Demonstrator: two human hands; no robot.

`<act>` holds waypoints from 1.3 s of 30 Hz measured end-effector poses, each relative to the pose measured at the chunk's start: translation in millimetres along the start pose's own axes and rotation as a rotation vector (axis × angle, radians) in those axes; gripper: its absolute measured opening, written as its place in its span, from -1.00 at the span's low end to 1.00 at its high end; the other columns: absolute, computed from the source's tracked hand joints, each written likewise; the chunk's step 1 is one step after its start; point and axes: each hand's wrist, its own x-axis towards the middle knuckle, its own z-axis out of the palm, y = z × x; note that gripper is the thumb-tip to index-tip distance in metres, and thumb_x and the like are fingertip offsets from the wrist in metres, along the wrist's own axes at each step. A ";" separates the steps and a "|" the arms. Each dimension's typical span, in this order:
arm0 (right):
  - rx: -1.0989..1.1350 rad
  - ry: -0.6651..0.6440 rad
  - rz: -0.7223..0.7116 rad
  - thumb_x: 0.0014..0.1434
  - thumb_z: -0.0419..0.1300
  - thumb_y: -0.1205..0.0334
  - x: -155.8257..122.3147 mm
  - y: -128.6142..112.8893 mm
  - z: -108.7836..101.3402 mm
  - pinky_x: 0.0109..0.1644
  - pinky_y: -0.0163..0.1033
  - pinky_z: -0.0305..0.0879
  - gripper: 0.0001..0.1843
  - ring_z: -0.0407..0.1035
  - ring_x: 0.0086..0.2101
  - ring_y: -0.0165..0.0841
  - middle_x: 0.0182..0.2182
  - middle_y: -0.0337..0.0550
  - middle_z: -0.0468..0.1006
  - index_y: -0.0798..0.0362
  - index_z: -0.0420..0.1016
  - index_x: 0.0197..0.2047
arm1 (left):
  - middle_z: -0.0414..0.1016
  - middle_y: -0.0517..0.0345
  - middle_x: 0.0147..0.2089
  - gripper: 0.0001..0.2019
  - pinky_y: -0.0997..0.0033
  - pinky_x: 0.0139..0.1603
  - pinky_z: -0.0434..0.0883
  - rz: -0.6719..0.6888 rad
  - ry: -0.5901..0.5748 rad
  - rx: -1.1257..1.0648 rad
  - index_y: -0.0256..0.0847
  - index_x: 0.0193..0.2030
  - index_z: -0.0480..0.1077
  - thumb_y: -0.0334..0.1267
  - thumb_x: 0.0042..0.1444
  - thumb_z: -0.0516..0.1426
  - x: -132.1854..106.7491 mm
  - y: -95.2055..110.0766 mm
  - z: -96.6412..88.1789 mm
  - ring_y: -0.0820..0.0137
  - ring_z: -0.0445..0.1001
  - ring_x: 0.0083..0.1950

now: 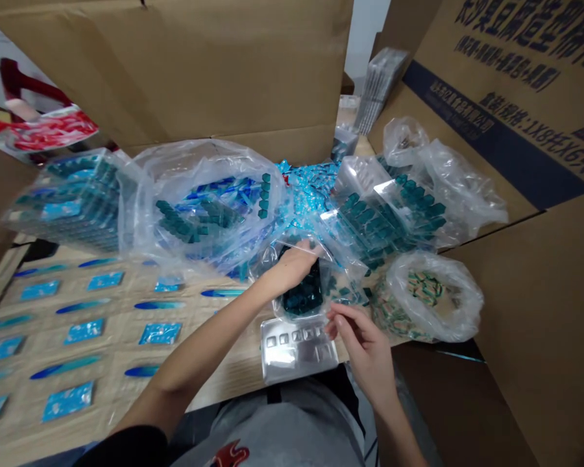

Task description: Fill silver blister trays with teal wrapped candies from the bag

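In the head view, the left grip [296,266] was lowered over dark green pieces [302,295] in a clear bag [278,305]; whether anything was held there could not be told. The right grip [365,340] was half curled, its hold also unclear, with a clear tray [296,366] placed just beside its fingertips, bodyward of the left grip. Pieces seemed best lifted singly, with the bag's film kept off the left wrist and the tray left flat.
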 end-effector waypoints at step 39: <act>0.269 -0.244 0.157 0.03 0.34 0.20 13.8 -22.2 42.7 -0.44 -0.40 0.27 -0.86 0.31 -0.49 -0.49 -0.39 -0.27 0.53 -0.06 0.59 -0.27 | 0.41 0.18 -0.32 -0.87 0.51 -0.26 0.37 0.034 0.435 -1.129 -0.18 -0.18 0.43 -0.21 0.17 0.18 -128.3 24.6 -7.4 0.46 0.40 -0.27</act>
